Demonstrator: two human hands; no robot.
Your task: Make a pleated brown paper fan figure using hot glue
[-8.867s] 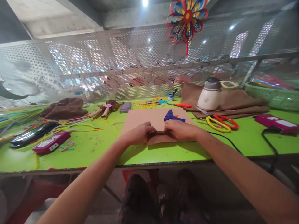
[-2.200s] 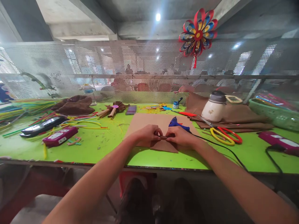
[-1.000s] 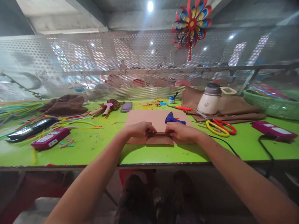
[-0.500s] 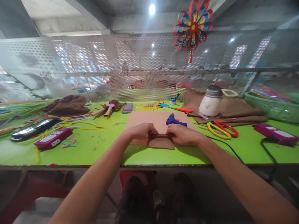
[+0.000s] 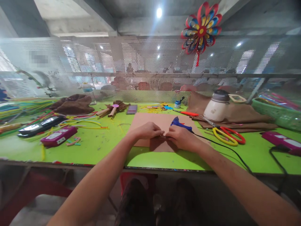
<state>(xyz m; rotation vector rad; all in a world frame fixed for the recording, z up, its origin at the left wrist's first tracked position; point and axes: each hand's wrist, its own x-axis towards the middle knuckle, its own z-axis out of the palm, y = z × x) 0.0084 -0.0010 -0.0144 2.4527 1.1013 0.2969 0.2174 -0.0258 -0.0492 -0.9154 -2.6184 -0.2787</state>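
My left hand and my right hand face each other with fingertips close together. Both pinch the far edge of a small piece of brown paper, which looks folded or rolled there; the fingers hide part of that edge. Beneath it lies a larger light-brown sheet on the green table. Just beyond my right hand rests a blue glue gun, its black cord trailing off to the right.
Scissors with yellow and red handles lie at right, near a cream bottle and folded brown cloth. A green basket stands beyond. At left are a purple box, a black stapler-like object and coloured stems.
My hands have drawn closer together along the paper's edge, and the left fingers have shifted right. The whole view has swung slightly, moving the surroundings rightward in the picture.
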